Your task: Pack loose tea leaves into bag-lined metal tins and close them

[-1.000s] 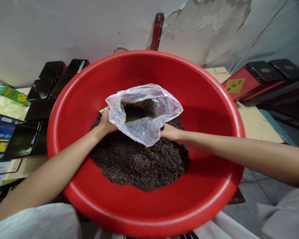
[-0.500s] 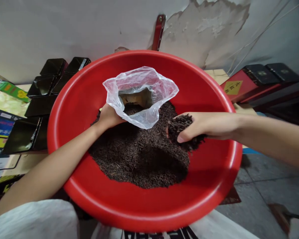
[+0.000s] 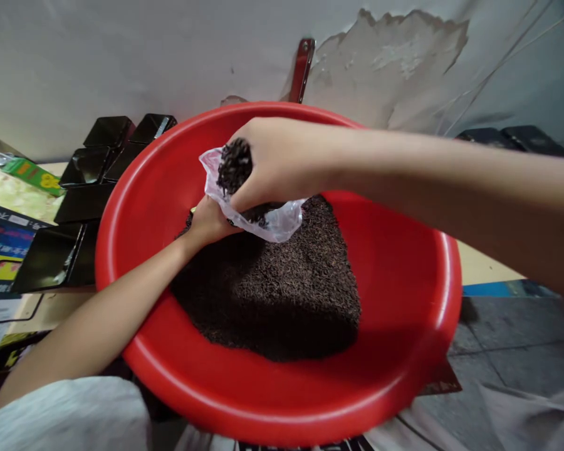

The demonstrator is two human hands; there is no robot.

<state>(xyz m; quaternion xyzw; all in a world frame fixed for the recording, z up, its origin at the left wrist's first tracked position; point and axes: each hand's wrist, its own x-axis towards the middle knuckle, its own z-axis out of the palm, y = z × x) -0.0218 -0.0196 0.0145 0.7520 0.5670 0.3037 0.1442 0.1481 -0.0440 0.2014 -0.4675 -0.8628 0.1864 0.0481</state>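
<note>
Clutching one handful (image 3: 235,168) of dark, dry leaf in the right hand (image 3: 284,156), with fingers and thumb curled round it, right at the mouth of one clear plastic bag (image 3: 286,222). Clasping that bag by its side with the left hand (image 3: 210,222), mouth up, over the far part of one heap (image 3: 305,275) of the same leaf, inside one big red basin (image 3: 444,300). Partway along, judging by the dark bits in the bag mouth, the handful not yet let go and the large heap left; too covered by the right hand to tell how full. Farther out, counting at least six black tins (image 3: 49,257) on the counter (image 3: 59,305) at left, two black lids (image 3: 536,139) beyond the right arm, and one green packet (image 3: 34,175)
</note>
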